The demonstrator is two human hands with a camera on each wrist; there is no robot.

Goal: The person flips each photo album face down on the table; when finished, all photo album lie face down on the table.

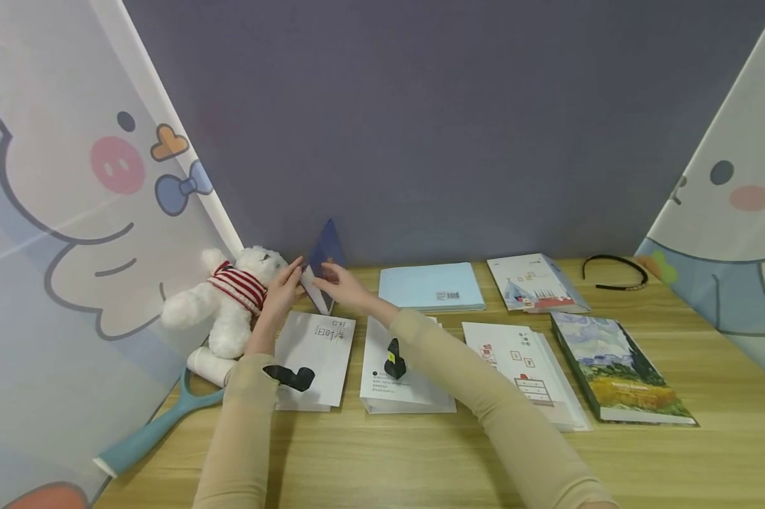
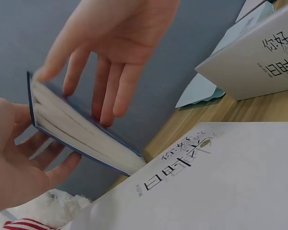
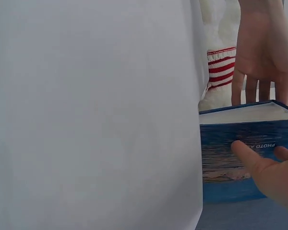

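A blue-covered photo album (image 1: 327, 247) stands tilted at the back left, between both hands. My left hand (image 1: 285, 284) holds its left side; in the left wrist view its fingers (image 2: 62, 167) lie against the outer cover. From the other side my right hand (image 1: 344, 286) grips the album, with the thumb (image 2: 48, 72) at the page edge. The page block (image 2: 86, 129) shows between slightly parted covers. In the right wrist view, one fingertip (image 3: 237, 146) of the right hand presses the cover. A white book (image 1: 312, 353) with dark characters lies just below the hands.
A white plush bear (image 1: 230, 300) in a striped shirt sits left, by a teal forked object (image 1: 166, 424). Rightward lie more white books (image 1: 408, 375), a pale blue book (image 1: 430, 286), a landscape-painting book (image 1: 621, 367) and a black headband (image 1: 618, 286). A grey wall rises behind.
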